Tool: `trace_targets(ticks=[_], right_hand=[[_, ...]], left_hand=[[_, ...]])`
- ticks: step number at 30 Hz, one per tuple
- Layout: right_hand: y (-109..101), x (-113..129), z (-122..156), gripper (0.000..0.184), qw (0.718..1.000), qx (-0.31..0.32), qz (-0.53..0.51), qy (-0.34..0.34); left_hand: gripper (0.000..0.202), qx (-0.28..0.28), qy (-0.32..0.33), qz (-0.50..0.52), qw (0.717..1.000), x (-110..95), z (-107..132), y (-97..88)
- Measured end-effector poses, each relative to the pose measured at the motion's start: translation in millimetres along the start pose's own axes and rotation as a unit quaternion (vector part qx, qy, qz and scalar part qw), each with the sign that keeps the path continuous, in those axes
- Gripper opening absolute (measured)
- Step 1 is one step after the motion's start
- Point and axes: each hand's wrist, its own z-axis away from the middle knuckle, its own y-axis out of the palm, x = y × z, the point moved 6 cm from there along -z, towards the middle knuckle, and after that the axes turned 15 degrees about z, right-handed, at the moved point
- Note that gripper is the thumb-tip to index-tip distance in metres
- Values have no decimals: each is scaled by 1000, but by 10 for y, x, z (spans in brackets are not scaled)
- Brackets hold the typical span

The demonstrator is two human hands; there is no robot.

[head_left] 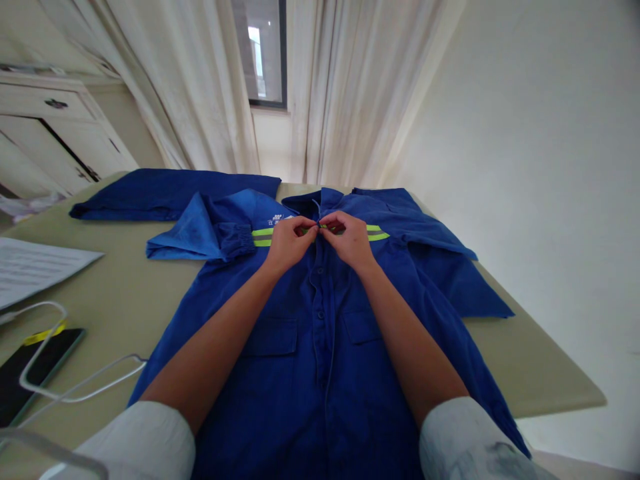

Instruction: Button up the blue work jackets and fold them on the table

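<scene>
both hands (320, 241) mid-jacket (320, 347), edges distant

Jacket (320, 347) hem cut off at bottom edge, chest lettering (275, 221) too small to read, phone (30, 373) partly out of frame

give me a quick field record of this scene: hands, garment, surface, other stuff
left hand: pinching the front placket of the blue work jacket near the collar
right hand: pinching the same spot from the other side, fingertips meeting the left's
jacket: lying flat, front up, yellow-green reflective stripe across the chest, buttons down the middle
surface: beige table
other: second blue garment behind; paper sheet, dark phone and white cable to the left
</scene>
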Motion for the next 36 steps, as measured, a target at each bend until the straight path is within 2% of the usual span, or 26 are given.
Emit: trace_targets(ticks=[5, 12, 20, 23, 26, 28, 31, 33, 36], right_hand=[[-6, -17, -4, 8, 1000, -8, -21, 13], [71, -90, -7, 16, 994, -8, -96, 53], [160, -156, 0, 18, 982, -49, -165, 78], [153, -167, 0, 17, 980, -56, -174, 85], [144, -210, -9, 16, 981, -53, -159, 95], [168, -253, -10, 17, 987, -36, -128, 90], [296, -333, 35, 26, 997, 21, -25, 63], [445, -436, 113, 33, 993, 81, 38, 70], [664, -632, 268, 46, 976, 172, 61, 123]], left_hand=[[18, -46, -6, 27, 999, 32, 35, 14], [15, -43, 2, -12, 999, -21, 76, 26], [16, -17, -32, 72, 997, 136, -5, 16], [17, 0, -33, 56, 998, 141, -26, 21], [23, 39, -14, 17, 999, 154, -28, 75], [26, 65, 18, -36, 997, 191, -13, 117], [35, 87, 65, -148, 983, 317, 48, 163], [42, 105, 52, -229, 966, 464, 119, 183], [55, 129, -6, -337, 933, 668, 260, 180]])
